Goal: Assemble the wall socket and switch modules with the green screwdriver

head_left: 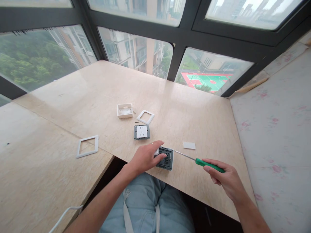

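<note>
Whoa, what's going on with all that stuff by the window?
A person is working at a countertop. The left grip holds a dark gray panel. The right grip holds a green-handled screwdriver, its tip close to the panel's corner; I can't tell whether they touch. Nearby lie a white-faced socket, two white frames, an open white box and a small white plate.

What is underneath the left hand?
Under the left hand is a dark grey module, with a white piece showing at its upper left. The hand covers the module's left part, so that can't be seen.
</note>
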Tool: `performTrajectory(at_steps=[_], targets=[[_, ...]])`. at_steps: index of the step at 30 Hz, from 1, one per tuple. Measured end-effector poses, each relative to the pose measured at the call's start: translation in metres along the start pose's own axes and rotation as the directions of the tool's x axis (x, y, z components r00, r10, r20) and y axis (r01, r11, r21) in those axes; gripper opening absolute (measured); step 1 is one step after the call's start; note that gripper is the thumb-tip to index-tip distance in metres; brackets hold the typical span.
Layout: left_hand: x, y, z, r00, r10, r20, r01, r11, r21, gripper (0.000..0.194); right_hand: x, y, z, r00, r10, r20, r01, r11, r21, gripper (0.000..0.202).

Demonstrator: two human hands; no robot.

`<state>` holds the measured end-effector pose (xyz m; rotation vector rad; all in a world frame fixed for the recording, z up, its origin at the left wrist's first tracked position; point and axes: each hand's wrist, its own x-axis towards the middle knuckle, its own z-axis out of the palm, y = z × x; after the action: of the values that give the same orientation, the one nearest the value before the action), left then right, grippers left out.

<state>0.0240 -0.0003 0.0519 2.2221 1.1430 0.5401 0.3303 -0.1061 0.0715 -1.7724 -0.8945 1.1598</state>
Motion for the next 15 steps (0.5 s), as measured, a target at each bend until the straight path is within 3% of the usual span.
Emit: performTrajectory(at_steps=[3, 6, 9, 12, 15], targets=[[0.021, 0.017, 0.000, 0.997, 0.075, 0.022, -0.075, 0.997, 0.025, 0.040, -0.003, 0.022, -0.007, 0.989, -0.004, -0.148, 0.047, 0.955, 0.292, 0.036], [0.056, 0.040, 0.008, 0.981, 0.131, 0.144, -0.149, 0.981, 0.121, 0.040, -0.010, 0.041, -0.009, 0.977, 0.050, -0.208, 0.054, 0.884, 0.465, 0.031], [0.097, 0.062, 0.028, 0.930, 0.142, 0.339, -0.237, 0.937, 0.257, 0.037, -0.014, 0.053, -0.008, 0.970, 0.082, -0.230, 0.072, 0.804, 0.590, 0.028], [0.129, 0.075, 0.052, 0.897, 0.143, 0.419, -0.283, 0.913, 0.293, 0.042, -0.010, 0.058, -0.005, 0.955, 0.073, -0.286, 0.144, 0.733, 0.665, 0.025], [0.146, 0.080, 0.068, 0.866, 0.124, 0.483, -0.310, 0.893, 0.326, 0.034, -0.004, 0.062, -0.003, 0.929, 0.069, -0.364, 0.235, 0.649, 0.723, 0.028]])
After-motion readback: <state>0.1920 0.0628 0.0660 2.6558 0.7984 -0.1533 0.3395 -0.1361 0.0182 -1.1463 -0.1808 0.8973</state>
